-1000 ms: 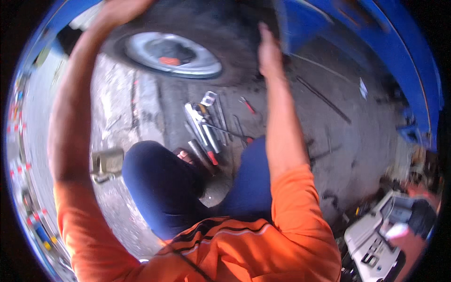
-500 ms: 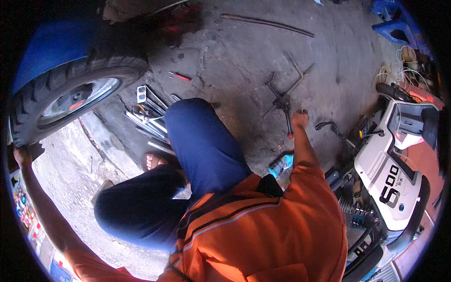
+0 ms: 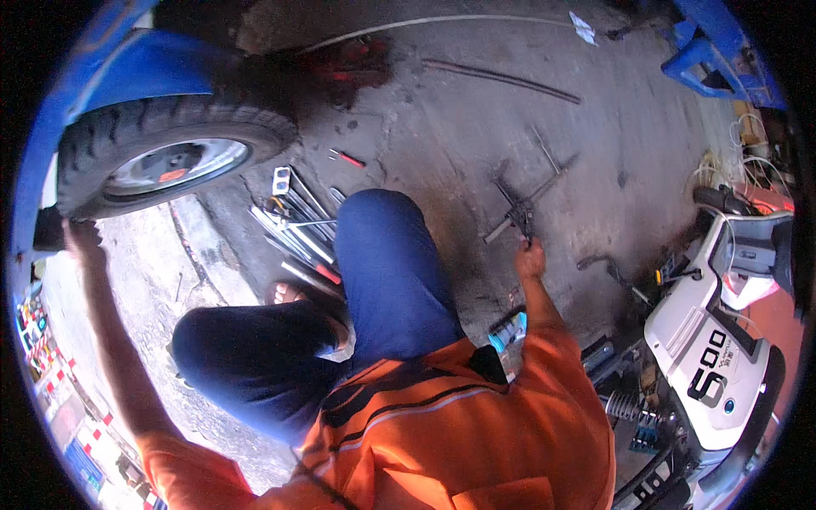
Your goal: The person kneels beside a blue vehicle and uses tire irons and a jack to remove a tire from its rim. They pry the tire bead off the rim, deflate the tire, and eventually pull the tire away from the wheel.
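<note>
My left hand (image 3: 83,240), blurred, is at the lower left of a black tyre (image 3: 93,144) with a silver rim, beside a dark flap (image 3: 49,229) under blue bodywork. I cannot make out its fingers. My right hand (image 3: 530,259) is closed on the near end of a dark metal wrench (image 3: 520,212), part of a cluster of crossed tools on the concrete floor. Between the wheel and my raised knee lie several long silver tools (image 3: 293,238), some with red grips. A small red-handled tool (image 3: 348,157) lies beyond them.
A white scooter body (image 3: 697,374) stands close on my right. A cyan container (image 3: 508,330) lies by my right arm. A long bar (image 3: 501,79) lies farther ahead. Blue metal parts (image 3: 705,59) are at the back right, with cables (image 3: 756,144) below them.
The view has swung from facing the wheel to facing the floor. My right hand came off the tyre's side onto the crossed tools. My left hand has stayed at the tyre, now lower on it.
</note>
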`<state>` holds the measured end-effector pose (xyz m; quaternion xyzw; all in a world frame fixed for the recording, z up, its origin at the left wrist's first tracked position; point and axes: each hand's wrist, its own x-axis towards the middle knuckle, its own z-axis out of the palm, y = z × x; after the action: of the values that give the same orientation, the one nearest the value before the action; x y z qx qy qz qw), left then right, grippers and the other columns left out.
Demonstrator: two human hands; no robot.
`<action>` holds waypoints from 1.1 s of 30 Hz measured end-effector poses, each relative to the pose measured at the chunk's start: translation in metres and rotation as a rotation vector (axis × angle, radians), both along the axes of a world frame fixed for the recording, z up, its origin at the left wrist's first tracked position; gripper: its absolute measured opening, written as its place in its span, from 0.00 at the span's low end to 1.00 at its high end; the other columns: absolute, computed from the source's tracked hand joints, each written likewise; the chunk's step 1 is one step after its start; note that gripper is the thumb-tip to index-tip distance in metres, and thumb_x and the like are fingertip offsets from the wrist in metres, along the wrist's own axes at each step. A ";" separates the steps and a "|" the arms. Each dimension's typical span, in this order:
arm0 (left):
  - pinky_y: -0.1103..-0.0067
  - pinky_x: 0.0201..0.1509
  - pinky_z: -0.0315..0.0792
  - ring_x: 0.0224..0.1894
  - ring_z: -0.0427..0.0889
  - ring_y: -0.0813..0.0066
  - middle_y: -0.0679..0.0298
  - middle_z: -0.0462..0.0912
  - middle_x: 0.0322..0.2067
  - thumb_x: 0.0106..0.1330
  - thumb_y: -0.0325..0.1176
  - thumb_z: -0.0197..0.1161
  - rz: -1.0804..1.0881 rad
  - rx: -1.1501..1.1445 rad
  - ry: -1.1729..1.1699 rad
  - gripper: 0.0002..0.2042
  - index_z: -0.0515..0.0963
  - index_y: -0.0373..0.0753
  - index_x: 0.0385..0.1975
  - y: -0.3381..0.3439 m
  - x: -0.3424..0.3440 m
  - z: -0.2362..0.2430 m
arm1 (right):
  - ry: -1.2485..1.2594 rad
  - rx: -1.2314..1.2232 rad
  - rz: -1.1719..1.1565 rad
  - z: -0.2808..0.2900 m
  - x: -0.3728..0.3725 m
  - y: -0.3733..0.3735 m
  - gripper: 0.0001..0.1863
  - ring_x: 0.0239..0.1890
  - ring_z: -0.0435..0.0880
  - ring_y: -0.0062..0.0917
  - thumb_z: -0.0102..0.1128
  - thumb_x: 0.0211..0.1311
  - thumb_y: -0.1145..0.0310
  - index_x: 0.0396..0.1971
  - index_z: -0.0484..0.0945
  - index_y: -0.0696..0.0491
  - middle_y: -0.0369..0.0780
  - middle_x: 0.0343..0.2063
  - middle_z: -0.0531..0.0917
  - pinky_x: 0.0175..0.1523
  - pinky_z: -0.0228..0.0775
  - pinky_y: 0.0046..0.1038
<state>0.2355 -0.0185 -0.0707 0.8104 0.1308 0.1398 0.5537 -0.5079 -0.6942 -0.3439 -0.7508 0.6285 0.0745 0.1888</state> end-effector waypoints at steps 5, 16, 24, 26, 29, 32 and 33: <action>0.72 0.56 0.66 0.53 0.75 0.67 0.61 0.76 0.53 0.68 0.47 0.51 -0.548 -0.357 0.524 0.24 0.67 0.43 0.60 -0.234 -0.233 0.046 | -0.205 -0.021 0.249 0.103 0.034 -0.024 0.17 0.34 0.77 0.53 0.56 0.61 0.57 0.30 0.75 0.60 0.56 0.27 0.78 0.38 0.67 0.45; 0.69 0.53 0.72 0.48 0.79 0.51 0.43 0.81 0.42 0.62 0.50 0.60 -1.608 0.263 0.474 0.26 0.77 0.28 0.46 -0.434 -0.373 0.019 | -0.451 0.505 0.207 0.340 0.128 -0.031 0.08 0.17 0.65 0.15 0.58 0.63 0.66 0.31 0.74 0.55 0.32 0.19 0.70 0.21 0.55 0.24; 0.65 0.60 0.66 0.59 0.69 0.47 0.40 0.71 0.55 0.53 0.62 0.65 -1.236 -0.051 0.803 0.43 0.69 0.24 0.53 -0.484 -0.417 -0.069 | -0.583 0.810 0.129 0.425 0.156 -0.015 0.11 0.13 0.63 0.11 0.56 0.65 0.66 0.42 0.75 0.54 0.32 0.17 0.69 0.15 0.52 0.15; 0.64 0.65 0.61 0.64 0.63 0.49 0.40 0.65 0.60 0.51 0.62 0.66 -1.226 -0.364 0.875 0.46 0.65 0.24 0.58 -0.495 -0.427 -0.072 | -0.593 0.777 0.129 0.432 0.155 -0.016 0.11 0.14 0.63 0.11 0.58 0.64 0.66 0.42 0.76 0.55 0.32 0.18 0.71 0.15 0.52 0.15; 0.65 0.66 0.58 0.63 0.64 0.54 0.45 0.70 0.56 0.54 0.59 0.66 -1.185 -0.616 0.936 0.41 0.68 0.28 0.57 -0.508 -0.447 -0.051 | -0.593 0.735 0.123 0.435 0.146 -0.019 0.12 0.13 0.63 0.12 0.58 0.63 0.66 0.43 0.76 0.56 0.32 0.18 0.71 0.15 0.52 0.16; 0.66 0.57 0.67 0.50 0.75 0.59 0.53 0.79 0.43 0.59 0.53 0.65 -1.410 -0.580 0.901 0.30 0.73 0.32 0.51 -0.494 -0.435 -0.034 | -0.612 0.769 0.099 0.432 0.151 -0.019 0.13 0.12 0.63 0.12 0.58 0.63 0.65 0.44 0.75 0.56 0.32 0.17 0.71 0.14 0.52 0.16; 0.72 0.42 0.73 0.35 0.78 0.71 0.61 0.79 0.31 0.62 0.46 0.64 -1.412 -0.835 0.983 0.21 0.75 0.34 0.45 -0.496 -0.440 -0.064 | -0.601 0.788 0.111 0.430 0.157 -0.020 0.14 0.12 0.63 0.12 0.58 0.63 0.64 0.44 0.75 0.56 0.32 0.17 0.71 0.14 0.52 0.16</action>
<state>-0.2048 -0.5143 -0.1343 0.4073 -0.1311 -0.6403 0.6379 -0.3513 -0.7139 0.0866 -0.6431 0.4295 0.0965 0.6266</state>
